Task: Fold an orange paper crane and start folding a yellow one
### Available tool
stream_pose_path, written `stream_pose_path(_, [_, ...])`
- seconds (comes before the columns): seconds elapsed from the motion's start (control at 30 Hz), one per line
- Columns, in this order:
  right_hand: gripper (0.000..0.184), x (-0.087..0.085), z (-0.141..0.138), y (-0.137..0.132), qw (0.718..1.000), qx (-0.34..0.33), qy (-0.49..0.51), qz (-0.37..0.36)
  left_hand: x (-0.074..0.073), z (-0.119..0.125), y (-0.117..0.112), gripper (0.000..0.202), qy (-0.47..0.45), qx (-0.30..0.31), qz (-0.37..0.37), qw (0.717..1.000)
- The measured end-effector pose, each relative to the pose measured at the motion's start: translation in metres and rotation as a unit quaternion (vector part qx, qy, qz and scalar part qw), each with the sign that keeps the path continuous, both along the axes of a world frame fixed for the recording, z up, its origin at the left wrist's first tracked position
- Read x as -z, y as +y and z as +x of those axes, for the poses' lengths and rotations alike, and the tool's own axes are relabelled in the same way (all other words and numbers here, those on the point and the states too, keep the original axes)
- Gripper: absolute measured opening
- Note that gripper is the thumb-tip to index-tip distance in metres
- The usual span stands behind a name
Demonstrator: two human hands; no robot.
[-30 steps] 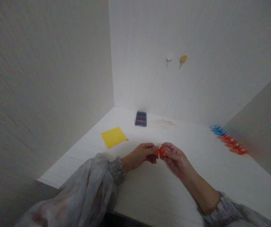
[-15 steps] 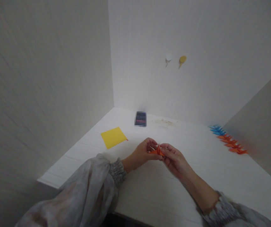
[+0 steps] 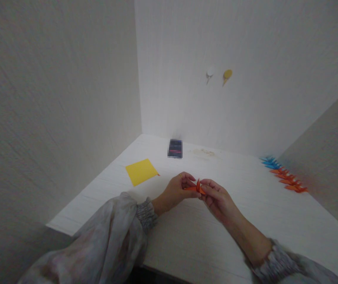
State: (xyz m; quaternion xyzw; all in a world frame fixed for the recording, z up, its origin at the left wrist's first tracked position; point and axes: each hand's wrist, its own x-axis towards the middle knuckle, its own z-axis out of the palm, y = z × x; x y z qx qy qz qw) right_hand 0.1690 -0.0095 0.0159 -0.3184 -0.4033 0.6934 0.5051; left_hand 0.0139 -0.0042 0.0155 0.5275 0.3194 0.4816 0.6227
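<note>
An orange origami crane is held just above the white table, between my two hands. My left hand pinches its left side, thumb below and fingers curled behind. On the other side, the thumb and fingers of my right hand close on the paper. A narrow folded point sticks up in the middle, and my fingers cover part of the rest. To the left lies a stack of yellow square paper, with a small orange corner showing at its right tip.
Along the right wall stand blue folded cranes and orange folded cranes, several of each. A dark, pixelated flat object rests near the back wall. A white hook and a yellow hook hang on that wall.
The orange crane's upright point and sides have shifted slightly between my fingers. Both hands stay in nearly the same place.
</note>
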Motion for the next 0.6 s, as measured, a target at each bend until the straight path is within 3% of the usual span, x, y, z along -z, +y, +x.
stream_pose_path(0.2, [0.019, -0.002, -0.0018, -0.004, 0.996, 0.0, -0.073, 0.059, 0.0017, -0.0007, 0.001, 0.044, 0.034, -0.008, 0.025, 0.999])
stream_pose_path(0.6, [0.021, 0.004, 0.0008, -0.0004, 0.987, 0.012, -0.13, 0.092, 0.0001, 0.0012, -0.0013, 0.045, 0.062, -0.024, 0.058, 0.996])
